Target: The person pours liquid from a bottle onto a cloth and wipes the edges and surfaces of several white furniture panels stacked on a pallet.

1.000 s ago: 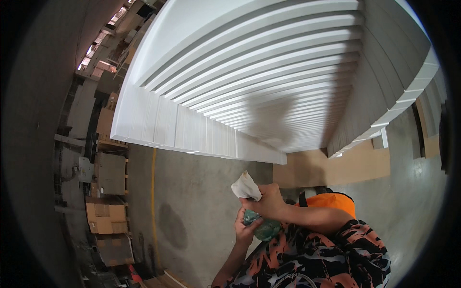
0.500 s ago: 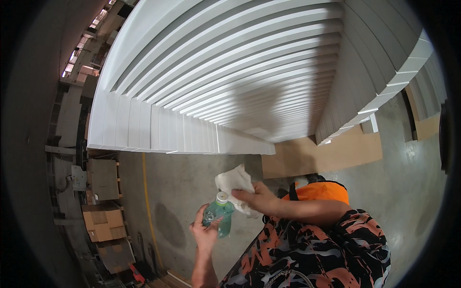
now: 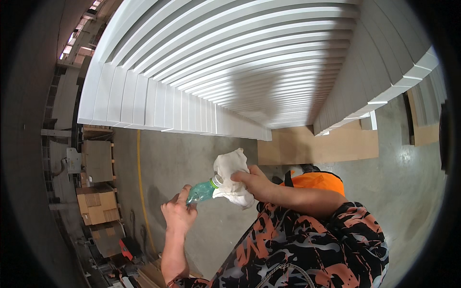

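Note:
My left hand [image 3: 179,211] is closed around a translucent green plastic bottle [image 3: 200,192]. Tilted over to the right, the bottle has its pale top [image 3: 217,181] against or just in front of a white cloth [image 3: 231,165]. Whether a cap is on cannot be made out clearly. My right hand [image 3: 253,183] pinches the crumpled cloth, thumb on top, while its other fingers are hidden behind the fabric. Beyond both hands stands a large stack of white frame-like panels [image 3: 192,113], a little way off from the cloth.
Brown cardboard [image 3: 336,144] lies under the panel stack. To the left, cardboard boxes [image 3: 98,204] line a yellow floor stripe [image 3: 142,187], with a red-and-black object [image 3: 128,248] near them. More panels [image 3: 425,108] stand at the far right on the concrete floor.
The bottle has gone from nearly upright to tilted, its top now at the cloth. My left hand has shifted left, and the cloth hangs more spread out.

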{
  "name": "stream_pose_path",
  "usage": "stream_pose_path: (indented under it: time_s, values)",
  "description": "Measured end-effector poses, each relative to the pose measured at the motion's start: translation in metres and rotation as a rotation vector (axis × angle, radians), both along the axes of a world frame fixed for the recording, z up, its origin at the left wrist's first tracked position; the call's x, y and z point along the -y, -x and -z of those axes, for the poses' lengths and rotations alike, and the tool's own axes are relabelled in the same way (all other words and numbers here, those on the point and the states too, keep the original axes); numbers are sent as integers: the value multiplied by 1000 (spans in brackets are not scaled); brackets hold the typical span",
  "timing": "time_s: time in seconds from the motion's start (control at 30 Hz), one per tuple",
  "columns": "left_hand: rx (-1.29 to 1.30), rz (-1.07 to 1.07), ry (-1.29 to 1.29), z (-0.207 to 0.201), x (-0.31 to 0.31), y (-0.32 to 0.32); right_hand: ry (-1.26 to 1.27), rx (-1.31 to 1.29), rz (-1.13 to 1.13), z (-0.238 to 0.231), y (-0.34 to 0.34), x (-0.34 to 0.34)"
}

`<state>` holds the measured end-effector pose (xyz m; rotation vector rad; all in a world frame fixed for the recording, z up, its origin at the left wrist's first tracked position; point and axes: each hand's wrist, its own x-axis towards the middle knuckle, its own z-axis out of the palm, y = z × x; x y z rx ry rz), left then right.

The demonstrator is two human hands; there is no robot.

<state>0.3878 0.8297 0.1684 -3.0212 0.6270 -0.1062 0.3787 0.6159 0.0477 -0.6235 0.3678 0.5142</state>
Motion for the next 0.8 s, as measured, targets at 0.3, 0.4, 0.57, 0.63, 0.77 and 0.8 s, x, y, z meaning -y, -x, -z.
stream_pose_path:
  time_s: [0.3, 0.4, 0.57, 0.63, 0.77, 0.8]
  values:
    - [-15, -8, -81, -9, 2, -10, -102, -62, 14, -2, -6, -1]
    - [-6, -14, -31, -2, -1, -13, -200, -74, -16, 3, -9, 1]
    - [-69, -237, 400, 39, -22, 0, -353, -108, -13, 0, -20, 11]
    - [-96, -427, 804, 64, -24, 16, -474, -130, 26, -6, -25, 18]
    - [-93, -659, 1315, 86, -18, 50, -389, 57, 197, -39, -52, 36]
    - [-81, -645, 1362, 92, -22, 59, -311, 102, 341, -57, -60, 31]
